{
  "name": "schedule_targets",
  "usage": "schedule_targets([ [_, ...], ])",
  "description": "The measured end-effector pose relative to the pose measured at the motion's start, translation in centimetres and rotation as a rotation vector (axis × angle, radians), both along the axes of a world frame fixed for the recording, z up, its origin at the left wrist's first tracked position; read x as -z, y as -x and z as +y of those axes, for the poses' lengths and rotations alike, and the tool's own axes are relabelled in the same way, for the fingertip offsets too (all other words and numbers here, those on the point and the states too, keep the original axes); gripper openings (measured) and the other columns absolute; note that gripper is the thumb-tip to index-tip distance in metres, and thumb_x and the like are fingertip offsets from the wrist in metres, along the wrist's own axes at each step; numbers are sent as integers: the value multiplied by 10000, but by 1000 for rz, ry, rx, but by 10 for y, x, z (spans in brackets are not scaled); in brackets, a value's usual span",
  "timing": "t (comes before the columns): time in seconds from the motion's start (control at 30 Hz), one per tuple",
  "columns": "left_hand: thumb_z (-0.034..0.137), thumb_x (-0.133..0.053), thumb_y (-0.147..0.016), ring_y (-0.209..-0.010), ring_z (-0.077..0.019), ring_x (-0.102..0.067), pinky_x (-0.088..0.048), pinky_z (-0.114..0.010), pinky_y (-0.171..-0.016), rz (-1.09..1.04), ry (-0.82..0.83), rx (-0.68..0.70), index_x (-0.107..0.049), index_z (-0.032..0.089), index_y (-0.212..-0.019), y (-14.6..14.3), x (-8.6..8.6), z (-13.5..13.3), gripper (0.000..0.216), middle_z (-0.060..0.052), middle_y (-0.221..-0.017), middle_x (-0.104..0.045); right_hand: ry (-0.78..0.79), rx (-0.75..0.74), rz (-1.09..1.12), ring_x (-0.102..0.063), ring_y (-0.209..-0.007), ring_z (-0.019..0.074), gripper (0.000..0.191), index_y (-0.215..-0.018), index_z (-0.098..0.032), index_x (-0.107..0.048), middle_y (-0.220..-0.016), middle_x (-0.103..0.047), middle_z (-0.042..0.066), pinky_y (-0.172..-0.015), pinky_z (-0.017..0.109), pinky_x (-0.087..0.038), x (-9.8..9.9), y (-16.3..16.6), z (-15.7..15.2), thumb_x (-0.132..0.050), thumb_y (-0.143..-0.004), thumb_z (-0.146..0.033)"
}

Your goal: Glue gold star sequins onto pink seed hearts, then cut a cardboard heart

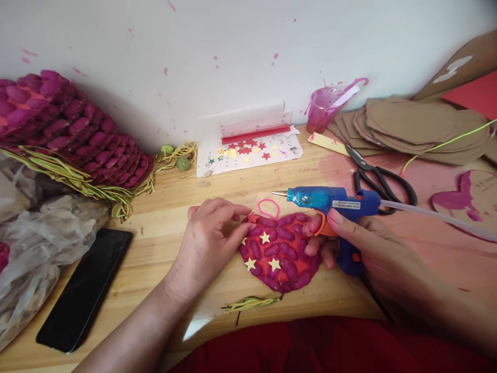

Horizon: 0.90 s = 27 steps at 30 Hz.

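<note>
My right hand (pixel 357 238) grips a blue hot glue gun (pixel 318 198) with an orange trigger, its nozzle pointing left. A clear glue stick (pixel 427 215) runs out of the gun's back. Below it lies a heart-shaped ornament (pixel 287 251) covered in magenta-painted shells, with cream stars (pixel 274 264), a pink loop (pixel 268 208) at the top and a yellow-green tassel (pixel 252 303) at the tip. At the heart's upper left edge, my left hand (pixel 212 241) pinches a small red star (pixel 252 217) between thumb and index finger.
Loose paper stars (pixel 244 149) lie on a white sheet by the wall. Black scissors (pixel 382 178), stacked cardboard pieces (pixel 411 124) and a pink-stained cup (pixel 324 109) stand right. A phone (pixel 85 290), plastic bags (pixel 46 259) and stacked magenta hearts (pixel 70 124) occupy the left.
</note>
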<state>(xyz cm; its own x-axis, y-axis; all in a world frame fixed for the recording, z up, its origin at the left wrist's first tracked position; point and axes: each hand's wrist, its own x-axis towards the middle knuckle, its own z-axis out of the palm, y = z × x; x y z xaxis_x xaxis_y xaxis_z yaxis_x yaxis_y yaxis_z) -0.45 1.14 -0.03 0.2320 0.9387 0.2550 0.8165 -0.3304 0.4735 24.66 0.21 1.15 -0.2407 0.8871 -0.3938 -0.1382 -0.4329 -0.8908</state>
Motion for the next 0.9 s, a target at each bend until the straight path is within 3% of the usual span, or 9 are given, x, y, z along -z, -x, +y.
schedule_targets([
  [0.17, 227, -696, -877, -868, -168, -633, -429, -346, -800, -41, -77, 53, -691, 244, -1009, 10, -7, -5, 133, -3, -920, -704, 7, 1, 3, -611, -528, 113, 316, -758, -222, -706, -694, -726, 18, -530, 189, -481, -1, 0, -1, -650, -877, -510],
  [0.4, 22, -583, -896, -1021, -207, -568, -377, -392, -872, 113, -197, 315, -631, 248, -1123, 26, -14, -10, 324, -4, -1077, -742, 18, 7, 8, -628, -547, 113, 299, -788, -234, -711, -736, -735, 14, -525, 180, -493, 4, -2, -1, -656, -871, -516],
  [0.9, 14, -580, -890, -1125, -240, -570, -360, -415, -896, 164, -220, 385, -590, 230, -1043, 23, -7, -9, 265, -23, -1204, -727, 29, 0, -3, -634, -561, 130, 323, -781, -227, -708, -693, -729, 15, -545, 198, -498, 4, -3, -2, -634, -881, -525],
])
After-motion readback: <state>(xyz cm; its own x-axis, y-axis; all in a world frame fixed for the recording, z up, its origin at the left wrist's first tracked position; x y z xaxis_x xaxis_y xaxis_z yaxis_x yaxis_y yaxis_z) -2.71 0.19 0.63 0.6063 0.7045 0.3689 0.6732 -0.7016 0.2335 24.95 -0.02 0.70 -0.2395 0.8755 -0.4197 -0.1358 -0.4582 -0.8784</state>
